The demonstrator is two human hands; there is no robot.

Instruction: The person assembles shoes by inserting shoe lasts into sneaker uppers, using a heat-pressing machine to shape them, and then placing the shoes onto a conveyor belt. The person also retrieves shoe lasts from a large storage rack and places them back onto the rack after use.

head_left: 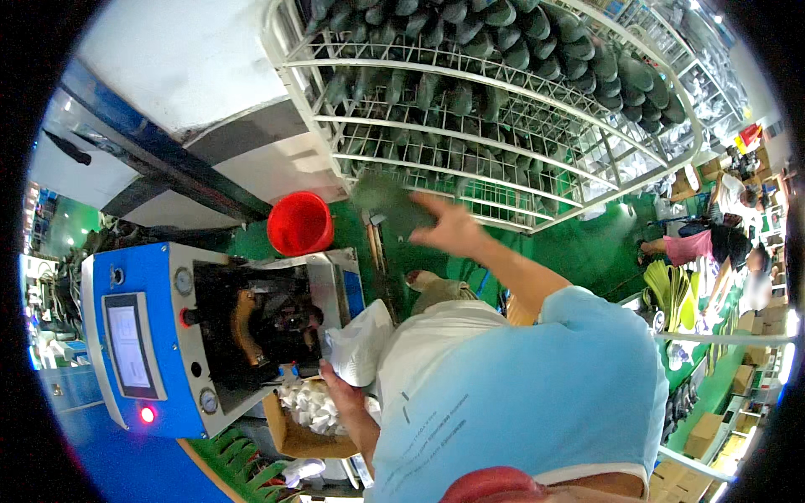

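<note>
At the front of the blue machine, my left hand (343, 394) is closed on the lower edge of a white shoe upper (360, 344). The upper lies between the machine's dark opening and my shirt. Farther forward, by the lower edge of the wire rack, my right hand (444, 225) reaches out with its fingers around a dark green, shoe-shaped piece (387, 204). Motion smears this piece and the fingertips, so its exact kind is unclear. Rows of similar dark pieces (495, 42) fill the rack.
The blue machine (210, 335) with screen and gauges stands at left. A red bucket (300, 224) sits behind it. A carton of white pieces (314, 411) is below my left hand. The white wire rack (436, 126) spans the far side. People work at far right.
</note>
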